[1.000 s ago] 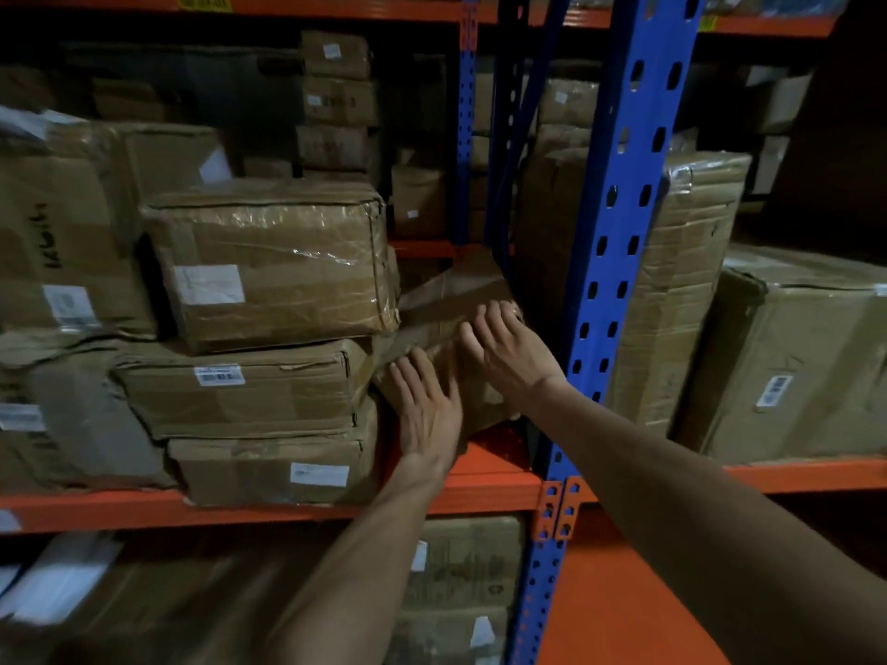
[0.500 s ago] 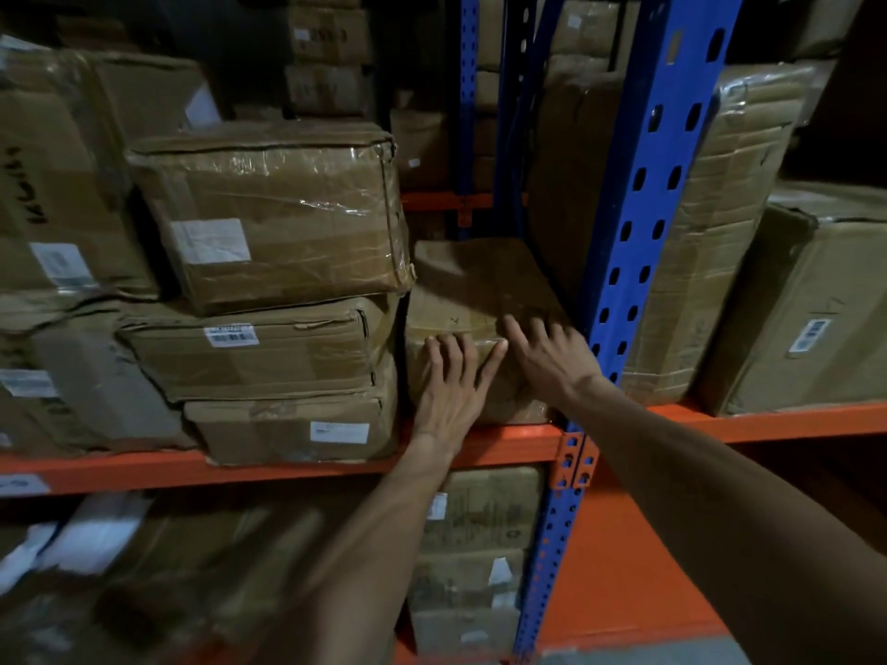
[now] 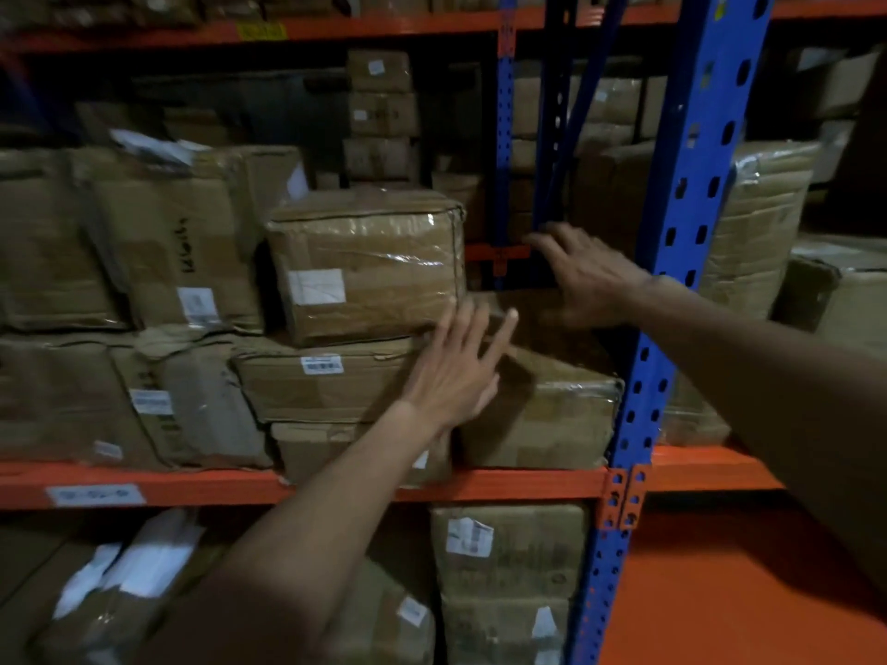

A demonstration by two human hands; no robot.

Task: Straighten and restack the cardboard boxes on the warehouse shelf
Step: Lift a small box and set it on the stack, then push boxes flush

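A taped cardboard box (image 3: 552,415) lies flat on the orange shelf beam (image 3: 504,484), tight against the blue upright (image 3: 681,261). My left hand (image 3: 456,371) is spread open at this box's upper left corner, beside the three-box stack. The stack's top box (image 3: 365,266) is wrapped in clear tape and sits on a flatter middle box (image 3: 326,381), with a bottom box (image 3: 317,448) under it. My right hand (image 3: 585,276) is open, fingers apart, above the far top of the flat box; whether it touches is unclear.
Crumpled boxes (image 3: 120,242) fill the shelf to the left. A tall wrapped bundle (image 3: 763,223) stands right of the blue upright. More boxes (image 3: 509,549) sit on the lower shelf, and small boxes (image 3: 379,112) are stacked deep at the back.
The box that leaned against the upright now lies flat on the shelf. Both hands have lifted from its front face, the left toward the stack, the right up over its top.
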